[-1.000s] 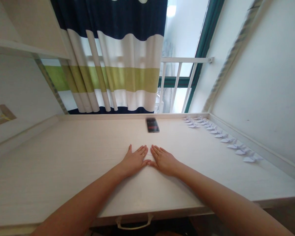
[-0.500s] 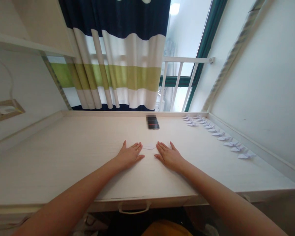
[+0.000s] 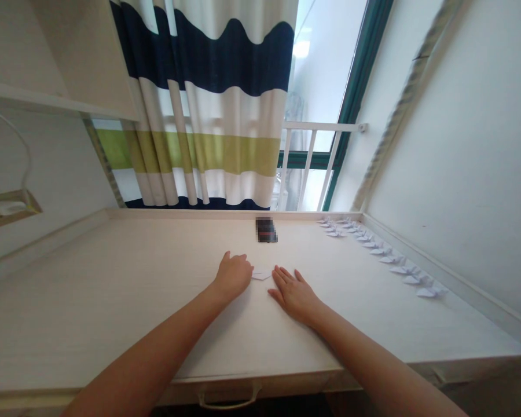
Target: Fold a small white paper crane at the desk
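Between my hands on the white desk point(image 3: 156, 324) lies a small piece of folded white paper point(image 3: 261, 276), pointed along its near side. My left hand point(image 3: 235, 275) is curled at the paper's left end, its fingers closed there; the fingertips are partly hidden. Flat on the desk, my right hand point(image 3: 292, 293) has its fingers stretched out, with the tips at the paper's right end and the thumb apart.
Several folded paper cranes point(image 3: 391, 259) stand in a line along the right wall, with a few more at the back. A pixelated dark object point(image 3: 266, 230) lies behind the paper. A drawer handle point(image 3: 230, 403) juts from the front edge. Behind hangs a striped curtain point(image 3: 226, 153).
My left hand has gone from lying flat with fingers spread to curled at the paper's left end. My right hand stays flat. The whole view has tilted up a little.
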The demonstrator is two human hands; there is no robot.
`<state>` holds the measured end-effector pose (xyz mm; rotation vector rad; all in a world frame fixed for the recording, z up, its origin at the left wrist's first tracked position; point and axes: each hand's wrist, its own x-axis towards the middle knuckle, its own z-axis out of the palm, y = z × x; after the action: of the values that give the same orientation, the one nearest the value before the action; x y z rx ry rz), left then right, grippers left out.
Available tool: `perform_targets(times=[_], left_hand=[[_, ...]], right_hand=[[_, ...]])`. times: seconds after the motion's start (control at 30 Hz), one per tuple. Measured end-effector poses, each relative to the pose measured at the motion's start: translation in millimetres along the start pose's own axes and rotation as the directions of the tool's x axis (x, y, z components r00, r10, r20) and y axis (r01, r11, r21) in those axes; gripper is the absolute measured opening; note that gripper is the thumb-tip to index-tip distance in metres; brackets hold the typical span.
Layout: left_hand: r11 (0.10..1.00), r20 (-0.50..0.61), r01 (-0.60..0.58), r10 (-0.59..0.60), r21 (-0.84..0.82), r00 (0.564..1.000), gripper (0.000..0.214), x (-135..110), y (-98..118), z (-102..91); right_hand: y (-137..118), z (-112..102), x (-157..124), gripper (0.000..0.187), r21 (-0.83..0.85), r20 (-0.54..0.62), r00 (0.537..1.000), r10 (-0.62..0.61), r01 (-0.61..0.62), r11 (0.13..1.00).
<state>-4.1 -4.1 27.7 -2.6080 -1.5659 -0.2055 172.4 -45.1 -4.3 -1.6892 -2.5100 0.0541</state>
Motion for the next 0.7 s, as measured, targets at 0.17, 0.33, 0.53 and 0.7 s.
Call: perform_targets(times=[0.17, 0.33, 0.53, 0.7], left_hand=[[0.935, 0.018, 0.049, -0.045, -0.351, 0.999, 0.029, 20, 5, 25.9], [0.822, 0.071, 0.13, -0.109, -0.554, 0.991, 0.03, 26, -2, 45.7], [0.785, 0.057, 0.071, -0.046, -0.616, 0.997, 0.023, 29, -5, 46.7], [0.75, 0.046, 0.054, -0.032, -0.659, 0.998, 0.022, 32, -9, 51.4]], right_hand=[[2, 4, 0, 0.053, 0.024, -0.014, 1.0, -0.013, 0.013, 1.0], [11, 1, 2, 0.038, 0.09, -0.09, 0.994, -0.067, 0.075, 0.993], [17, -12, 10, 0.031, 0.078, -0.275, 0.954, -0.117, 0.143, 0.987], [7, -5, 7, 0.04, 0.099, -0.083, 0.944, -0.319, 0.326, 0.94]])
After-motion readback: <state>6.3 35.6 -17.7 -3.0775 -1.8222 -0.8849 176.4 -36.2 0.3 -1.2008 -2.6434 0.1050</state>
